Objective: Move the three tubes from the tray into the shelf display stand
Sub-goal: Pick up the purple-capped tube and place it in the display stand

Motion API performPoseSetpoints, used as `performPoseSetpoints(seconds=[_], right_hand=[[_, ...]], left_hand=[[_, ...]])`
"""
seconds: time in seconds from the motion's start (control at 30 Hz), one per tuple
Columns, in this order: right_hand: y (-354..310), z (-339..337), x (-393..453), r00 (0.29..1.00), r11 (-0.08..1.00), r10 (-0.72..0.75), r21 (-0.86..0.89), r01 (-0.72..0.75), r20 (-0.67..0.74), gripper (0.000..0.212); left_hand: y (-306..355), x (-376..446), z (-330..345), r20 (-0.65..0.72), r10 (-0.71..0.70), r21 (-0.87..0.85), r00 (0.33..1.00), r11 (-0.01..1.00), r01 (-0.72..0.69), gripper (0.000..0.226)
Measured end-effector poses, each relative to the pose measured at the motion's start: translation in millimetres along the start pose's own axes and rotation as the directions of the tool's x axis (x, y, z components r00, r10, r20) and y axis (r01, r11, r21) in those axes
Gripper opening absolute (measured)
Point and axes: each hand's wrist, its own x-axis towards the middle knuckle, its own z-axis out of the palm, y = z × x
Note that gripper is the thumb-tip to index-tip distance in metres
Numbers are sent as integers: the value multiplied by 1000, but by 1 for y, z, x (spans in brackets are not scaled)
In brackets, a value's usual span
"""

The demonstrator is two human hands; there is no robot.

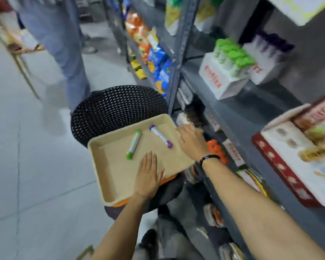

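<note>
Beige tray (109, 177) is steadied under the flat, spread left hand (148, 177); it rests on a black chair (116, 107). Two tubes are seen in it: a green-capped tube (133, 144) and a purple-capped tube (160, 136). A third cannot be made out. The right hand (192, 141), fingers loosely apart and holding nothing, is poised at the tray's shelf-side rim. The purple-capped tube is best pinched mid-barrel and carried upright to the white display stand (219, 79).
</note>
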Motion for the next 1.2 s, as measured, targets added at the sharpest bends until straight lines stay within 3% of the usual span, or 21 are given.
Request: performPoseSetpoints(seconds=[0.23,0.43,0.63,0.9,1.07,1.2], right_hand=[[3,87,68,960,999,-39,0,41,278,40],[7,134,109,906,993,53,76,-93,421,46],[-2,167,143,918,978,64,157,-136,391,40],[-9,190,157,954,992,90,62,-112,287,26],[-2,173,153,949,975,86,170,-142,303,41],[10,137,142,943,928,156,283,-241,293,30]], left_hand=[[-13,19,48,119,-219,-18,969,975,222,66],[-16,18,83,125,-296,-26,947,953,301,60],[-18,19,93,99,-303,-42,948,951,308,57],[-21,18,98,96,-310,-36,946,949,315,63],[-20,18,96,92,-316,-26,944,947,320,64],[-18,19,90,129,-309,10,942,950,311,70]])
